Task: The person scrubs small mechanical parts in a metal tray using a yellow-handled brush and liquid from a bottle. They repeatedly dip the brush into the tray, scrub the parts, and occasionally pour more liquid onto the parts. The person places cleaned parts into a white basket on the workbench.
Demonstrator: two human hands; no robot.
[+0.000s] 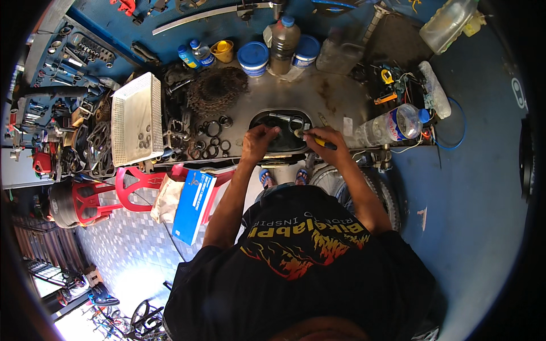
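A dark oval tray [254,120] with a pale rim lies at the bench's front edge, with a shiny metal piece [278,117] and a dark ring [296,123] in it. At the tray's left side my left hand [259,143] is closed, fingertips pinched together; anything between them is too small to make out. My right hand [331,142], on the tray's right, is closed round a hand tool with a yellow-and-black handle [325,144]. The tool's pale tip points left over the tray; its kind is unclear.
Left of the tray lie several dark rings [212,129] and a pile of sprockets [219,91]. A white perforated basket [136,85] stands farther left. Bottles and blue-lidded tubs [253,55] line the back; a clear plastic bottle [392,124] lies at right. A red chair [133,181] holds a blue box [193,207].
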